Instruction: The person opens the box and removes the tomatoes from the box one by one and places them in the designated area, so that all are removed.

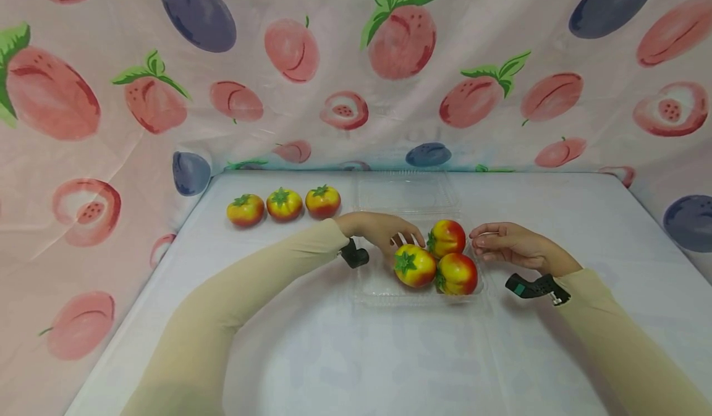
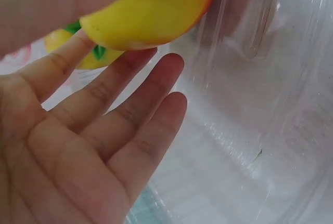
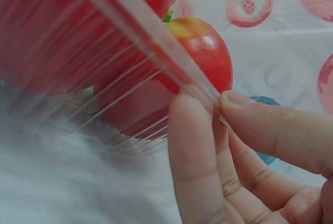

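Observation:
A clear plastic clamshell box [image 1: 384, 289] stands with its lid [image 1: 403, 191] folded back. Three red-and-yellow tomatoes with green tops are at its base: one at the back [image 1: 448, 238], one at front right [image 1: 457, 274], one at front left [image 1: 414, 266]. My left hand [image 1: 386, 230] holds the front-left tomato [image 2: 156, 13] between thumb and index finger; its other fingers extend loosely beside it. At the box's right side, my right hand [image 1: 508, 246] pinches the thin plastic rim [image 3: 200, 91] between thumb and fingers.
Behind my left forearm, three more tomatoes stand in a row: left [image 1: 245, 211], middle [image 1: 284, 204] and right [image 1: 323, 201]. A white cloth covers the table [image 1: 311, 354]. Fruit-printed fabric [image 1: 289, 8] hangs behind and at the sides.

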The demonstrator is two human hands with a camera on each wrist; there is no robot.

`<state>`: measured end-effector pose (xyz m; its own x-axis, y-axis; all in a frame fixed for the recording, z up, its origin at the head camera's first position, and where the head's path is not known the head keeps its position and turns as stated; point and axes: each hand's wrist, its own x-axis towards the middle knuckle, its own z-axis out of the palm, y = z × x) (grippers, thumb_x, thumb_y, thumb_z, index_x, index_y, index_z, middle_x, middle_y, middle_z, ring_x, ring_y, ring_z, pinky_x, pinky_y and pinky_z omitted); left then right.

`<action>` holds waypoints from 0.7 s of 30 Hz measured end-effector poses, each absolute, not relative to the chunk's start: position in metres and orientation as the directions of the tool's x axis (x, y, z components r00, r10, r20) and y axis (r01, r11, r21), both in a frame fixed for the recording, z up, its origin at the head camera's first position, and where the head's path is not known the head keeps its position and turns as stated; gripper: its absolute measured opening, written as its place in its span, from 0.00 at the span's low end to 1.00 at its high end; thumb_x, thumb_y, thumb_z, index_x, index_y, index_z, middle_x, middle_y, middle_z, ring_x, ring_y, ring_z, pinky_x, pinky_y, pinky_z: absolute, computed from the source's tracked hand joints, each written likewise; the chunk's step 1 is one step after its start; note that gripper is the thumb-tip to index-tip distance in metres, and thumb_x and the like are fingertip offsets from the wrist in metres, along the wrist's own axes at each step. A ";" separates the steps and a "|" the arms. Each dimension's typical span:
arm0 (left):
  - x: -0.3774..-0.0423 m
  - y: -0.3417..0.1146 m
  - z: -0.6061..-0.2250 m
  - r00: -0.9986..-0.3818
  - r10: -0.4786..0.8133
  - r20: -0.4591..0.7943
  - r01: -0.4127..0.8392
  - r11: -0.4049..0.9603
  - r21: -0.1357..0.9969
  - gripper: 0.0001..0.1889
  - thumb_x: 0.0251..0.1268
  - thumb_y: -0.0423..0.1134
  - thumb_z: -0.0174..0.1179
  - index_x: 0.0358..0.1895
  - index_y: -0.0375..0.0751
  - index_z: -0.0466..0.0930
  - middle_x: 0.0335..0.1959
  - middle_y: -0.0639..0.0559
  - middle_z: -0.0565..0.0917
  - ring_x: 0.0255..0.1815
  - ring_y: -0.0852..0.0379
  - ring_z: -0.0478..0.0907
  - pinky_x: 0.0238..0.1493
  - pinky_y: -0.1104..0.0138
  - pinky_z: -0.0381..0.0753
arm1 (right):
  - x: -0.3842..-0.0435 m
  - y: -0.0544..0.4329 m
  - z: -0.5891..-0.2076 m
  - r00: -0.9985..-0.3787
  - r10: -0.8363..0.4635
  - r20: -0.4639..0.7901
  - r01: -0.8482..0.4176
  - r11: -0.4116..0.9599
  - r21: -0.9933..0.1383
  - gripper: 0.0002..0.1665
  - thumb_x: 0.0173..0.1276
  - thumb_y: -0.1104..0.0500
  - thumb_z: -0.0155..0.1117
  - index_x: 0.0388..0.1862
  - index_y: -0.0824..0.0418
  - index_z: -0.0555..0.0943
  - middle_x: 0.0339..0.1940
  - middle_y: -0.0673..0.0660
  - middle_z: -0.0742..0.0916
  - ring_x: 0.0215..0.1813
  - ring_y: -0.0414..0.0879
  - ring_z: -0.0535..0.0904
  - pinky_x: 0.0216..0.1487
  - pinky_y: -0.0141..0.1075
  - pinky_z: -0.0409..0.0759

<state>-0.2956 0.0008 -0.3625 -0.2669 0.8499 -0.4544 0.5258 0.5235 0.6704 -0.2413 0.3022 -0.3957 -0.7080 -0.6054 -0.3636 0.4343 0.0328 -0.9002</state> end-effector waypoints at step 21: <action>-0.293 0.011 -0.366 -0.284 0.826 -0.487 0.550 0.556 0.623 0.35 0.48 0.21 0.65 0.63 0.45 0.67 0.65 0.44 0.70 0.62 0.49 0.71 0.61 0.67 0.74 | -0.242 0.301 -0.396 -0.708 -0.589 -0.390 0.453 0.046 -0.891 0.09 0.73 0.65 0.48 0.45 0.58 0.77 0.37 0.50 0.86 0.40 0.40 0.84 0.46 0.29 0.83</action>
